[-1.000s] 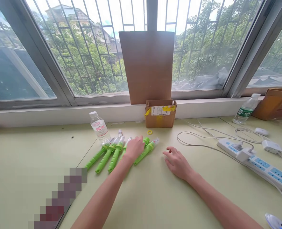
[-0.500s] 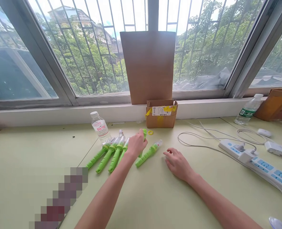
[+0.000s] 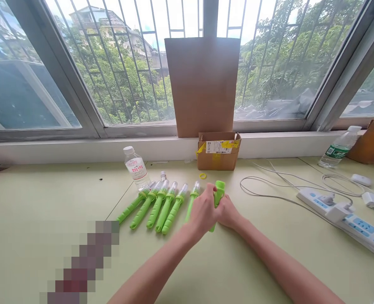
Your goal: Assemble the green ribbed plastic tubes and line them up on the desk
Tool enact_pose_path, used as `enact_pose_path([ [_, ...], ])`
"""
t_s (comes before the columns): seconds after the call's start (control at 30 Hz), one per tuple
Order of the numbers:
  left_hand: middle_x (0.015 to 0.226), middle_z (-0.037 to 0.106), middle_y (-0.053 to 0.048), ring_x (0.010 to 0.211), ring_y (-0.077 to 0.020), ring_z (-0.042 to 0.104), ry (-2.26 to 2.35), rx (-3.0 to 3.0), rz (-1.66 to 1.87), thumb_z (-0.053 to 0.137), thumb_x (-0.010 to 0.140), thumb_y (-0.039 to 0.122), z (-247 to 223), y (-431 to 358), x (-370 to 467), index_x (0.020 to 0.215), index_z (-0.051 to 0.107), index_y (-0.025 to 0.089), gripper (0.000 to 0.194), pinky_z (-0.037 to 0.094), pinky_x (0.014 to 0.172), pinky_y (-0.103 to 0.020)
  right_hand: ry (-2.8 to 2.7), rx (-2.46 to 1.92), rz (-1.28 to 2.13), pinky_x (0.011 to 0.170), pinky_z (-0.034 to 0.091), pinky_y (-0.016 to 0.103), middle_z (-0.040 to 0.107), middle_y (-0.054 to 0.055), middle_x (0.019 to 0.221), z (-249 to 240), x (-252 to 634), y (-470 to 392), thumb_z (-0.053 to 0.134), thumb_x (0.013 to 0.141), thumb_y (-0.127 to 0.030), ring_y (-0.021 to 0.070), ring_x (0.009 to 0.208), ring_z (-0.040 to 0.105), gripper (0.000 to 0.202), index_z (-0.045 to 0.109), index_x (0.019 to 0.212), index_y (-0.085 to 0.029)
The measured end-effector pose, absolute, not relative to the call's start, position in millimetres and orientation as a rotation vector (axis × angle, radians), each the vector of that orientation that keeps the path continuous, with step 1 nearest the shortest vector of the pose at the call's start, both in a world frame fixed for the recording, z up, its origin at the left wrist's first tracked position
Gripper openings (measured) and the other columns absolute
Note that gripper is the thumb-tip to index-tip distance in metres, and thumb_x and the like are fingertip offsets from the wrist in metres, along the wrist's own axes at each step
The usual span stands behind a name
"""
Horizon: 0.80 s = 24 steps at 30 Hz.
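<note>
Held between both hands, just right of the clear-capped green tubes [image 3: 172, 215], the green threaded-neck tube [image 3: 219, 192] looks light, stiff and slightly slick, best gripped below its threads, where the left hand [image 3: 204, 210] seems to pinch it, though I can't tell the right hand's [image 3: 229, 212] hold.

table [image 3: 63, 194] — green tubes [image 3: 173, 212], box [image 3: 217, 161], power strip [image 3: 358, 224]

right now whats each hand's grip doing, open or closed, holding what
Left hand: closed, holding the green threaded-neck tube.
Right hand: at the same tube, grip partly hidden, cannot tell if closed.
</note>
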<state>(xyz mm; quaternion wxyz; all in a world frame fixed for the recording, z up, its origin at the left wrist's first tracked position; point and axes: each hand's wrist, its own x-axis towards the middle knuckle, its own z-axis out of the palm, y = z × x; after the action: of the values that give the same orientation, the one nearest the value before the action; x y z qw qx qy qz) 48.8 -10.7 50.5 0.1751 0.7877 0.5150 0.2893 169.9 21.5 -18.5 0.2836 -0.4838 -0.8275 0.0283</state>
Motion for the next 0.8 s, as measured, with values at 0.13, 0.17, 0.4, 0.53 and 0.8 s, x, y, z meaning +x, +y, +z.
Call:
enact_pose_path([
  [0.13,0.077,0.058,0.001,0.061,-0.0140,0.057,1.480,2.040,0.963,0.045,0.085,0.037,30.1,2.5,44.8,0.103,0.034,0.021,0.026,0.039,0.054,-0.026,-2.171,-1.465,0.089,0.077,0.039,0.031,0.061,0.004,0.094,-24.3,172.6,47.0,0.047,0.080,-0.015,0.0199,0.090,0.052,0.021,0.060,0.095,-0.023],
  [0.17,0.077,0.058,0.001,0.061,-0.0143,0.057,1.506,2.007,0.986,0.044,0.086,0.038,24.5,3.9,43.9,0.104,0.034,0.021,0.027,0.039,0.054,-0.026,-2.174,-1.501,0.084,0.079,0.038,0.032,0.061,0.005,0.100,-24.8,174.1,55.0,0.045,0.082,-0.014,0.0202,0.094,0.051,0.023,0.060,0.098,-0.023],
  [0.4,0.085,0.059,-0.003,0.068,-0.0176,0.059,1.747,1.909,0.918,0.042,0.086,0.030,2.8,5.5,43.0,0.108,0.031,0.021,0.027,0.036,0.054,-0.027,-2.224,-1.723,0.142,0.090,0.033,0.040,0.041,0.014,0.135,-16.4,166.3,100.2,0.042,0.088,-0.022,0.0286,0.119,0.041,0.049,0.038,0.136,-0.027],
  [0.53,0.092,0.060,-0.007,0.072,-0.0191,0.060,1.792,1.925,0.871,0.041,0.085,0.028,0.7,8.2,42.6,0.111,0.030,0.020,0.029,0.037,0.056,-0.028,-2.250,-1.751,0.205,0.088,0.031,0.042,0.035,0.016,0.138,-15.1,154.8,112.3,0.050,0.085,-0.026,0.0332,0.120,0.038,0.052,0.038,0.135,-0.028],
  [0.8,0.094,0.061,-0.007,0.075,-0.0202,0.061,1.806,1.993,0.850,0.042,0.086,0.028,-0.7,7.8,43.2,0.113,0.033,0.020,0.030,0.036,0.055,-0.027,-2.043,-1.720,0.257,0.088,0.031,0.036,0.054,0.009,0.107,-23.3,149.9,117.2,0.046,0.085,-0.023,0.0247,0.105,0.045,0.021,0.059,0.101,-0.022],
])
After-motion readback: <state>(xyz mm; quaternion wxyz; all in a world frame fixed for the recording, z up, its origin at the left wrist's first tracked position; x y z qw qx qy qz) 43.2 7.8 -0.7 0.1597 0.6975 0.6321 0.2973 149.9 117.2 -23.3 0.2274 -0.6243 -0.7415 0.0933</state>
